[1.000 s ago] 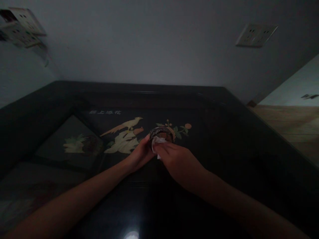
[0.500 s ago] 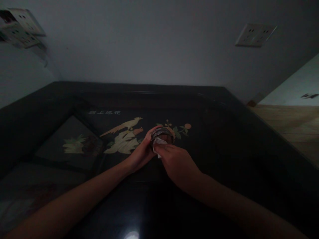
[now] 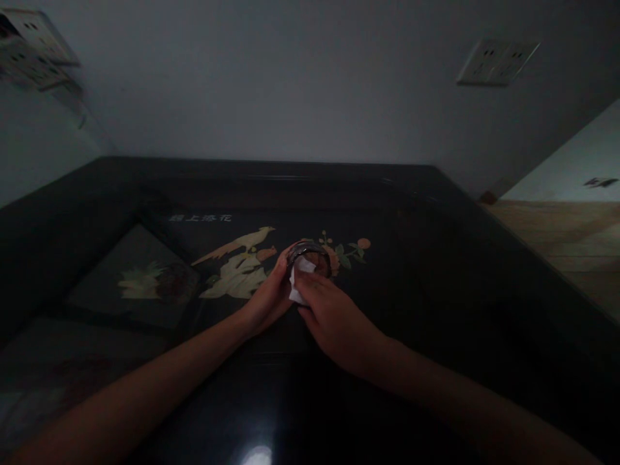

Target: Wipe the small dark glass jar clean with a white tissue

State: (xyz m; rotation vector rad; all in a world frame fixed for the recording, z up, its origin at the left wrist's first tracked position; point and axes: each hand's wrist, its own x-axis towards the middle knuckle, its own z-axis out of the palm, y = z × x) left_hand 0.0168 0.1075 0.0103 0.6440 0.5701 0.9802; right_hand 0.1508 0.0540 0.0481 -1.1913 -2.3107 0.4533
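A small round glass dish stands on a glossy black table inlaid with a bird and flowers. My left hand grips the dish's left side, fingers curled up to its rim. My right hand presses a crumpled white tissue against the near side of the dish. The lower part of the dish is hidden behind both hands.
The room is dim. A grey wall rises behind the table, with a socket plate at the upper right and more sockets at the upper left. Wooden floor shows past the table's right edge. A lamp's glare reflects near the front.
The tissue and my right hand have slid left along the dish's near side. My left fingers have risen to the rim. The view has shifted slightly.
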